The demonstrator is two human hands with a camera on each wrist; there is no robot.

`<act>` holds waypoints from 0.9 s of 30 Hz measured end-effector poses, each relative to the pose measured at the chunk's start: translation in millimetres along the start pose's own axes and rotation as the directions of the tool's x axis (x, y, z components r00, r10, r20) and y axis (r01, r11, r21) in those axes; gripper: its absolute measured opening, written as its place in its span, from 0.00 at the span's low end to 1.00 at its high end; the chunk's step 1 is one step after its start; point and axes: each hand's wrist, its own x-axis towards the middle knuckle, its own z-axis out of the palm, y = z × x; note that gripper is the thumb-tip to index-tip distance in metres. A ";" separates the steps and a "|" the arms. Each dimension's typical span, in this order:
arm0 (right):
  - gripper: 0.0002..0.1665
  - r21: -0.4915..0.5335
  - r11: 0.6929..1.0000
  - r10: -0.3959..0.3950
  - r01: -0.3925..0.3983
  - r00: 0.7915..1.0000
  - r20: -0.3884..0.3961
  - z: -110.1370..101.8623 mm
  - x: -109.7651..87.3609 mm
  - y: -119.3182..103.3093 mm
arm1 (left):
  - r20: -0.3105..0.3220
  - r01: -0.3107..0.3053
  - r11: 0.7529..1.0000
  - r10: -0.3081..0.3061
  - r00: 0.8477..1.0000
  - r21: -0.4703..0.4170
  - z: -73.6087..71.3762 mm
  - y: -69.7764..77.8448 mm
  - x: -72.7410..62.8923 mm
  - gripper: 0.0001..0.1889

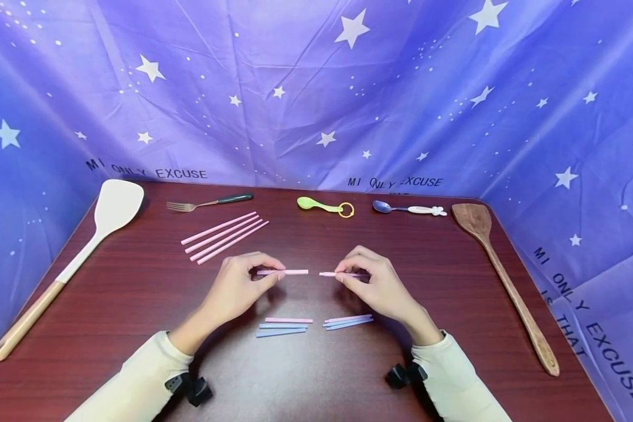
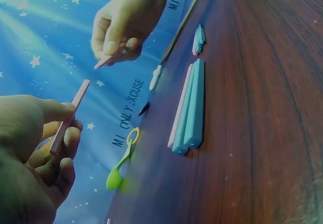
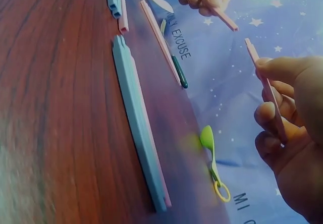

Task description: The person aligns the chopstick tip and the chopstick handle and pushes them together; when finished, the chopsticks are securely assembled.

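My left hand [image 1: 234, 288] pinches a pink chopstick half [image 1: 298, 272] between thumb and fingers. Its free end points right and looks square and hollow in the right wrist view. Opposite it, my right hand [image 1: 382, 287] pinches another pink chopstick half [image 3: 269, 94], whose narrower tip points left. A small gap separates the two ends, and both pieces are held above the table. On the tabletop below lie two groups: a pink half [image 1: 290, 320] with two blue halves [image 1: 281, 334] at left, and pink and blue halves [image 1: 349, 322] at right.
Several long pink chopsticks [image 1: 225, 237] lie behind my left hand. Along the back are a fork [image 1: 208, 203], a green spoon [image 1: 322, 205] with a yellow ring and a spoon with a white handle [image 1: 417, 209]. A white spatula [image 1: 117, 205] and a wooden spatula [image 1: 501, 264] flank the table [image 1: 153, 293].
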 end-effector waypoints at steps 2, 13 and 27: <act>0.04 0.009 1.000 -0.008 0.008 1.000 -0.005 2.7 0.3 -0.3 | 0.003 0.000 1.000 0.000 1.000 -0.006 1.3 0.6 0.0 0.06; 0.04 0.023 0.999 -0.021 0.022 0.999 -0.029 10.5 0.2 1.0 | 0.009 -0.012 1.000 0.012 1.000 -0.011 5.2 0.9 -0.8 0.06; 0.04 0.033 0.999 -0.012 0.012 1.000 -0.025 15.9 1.2 0.2 | 0.024 -0.001 1.000 0.002 1.000 -0.006 5.9 0.1 -2.9 0.06</act>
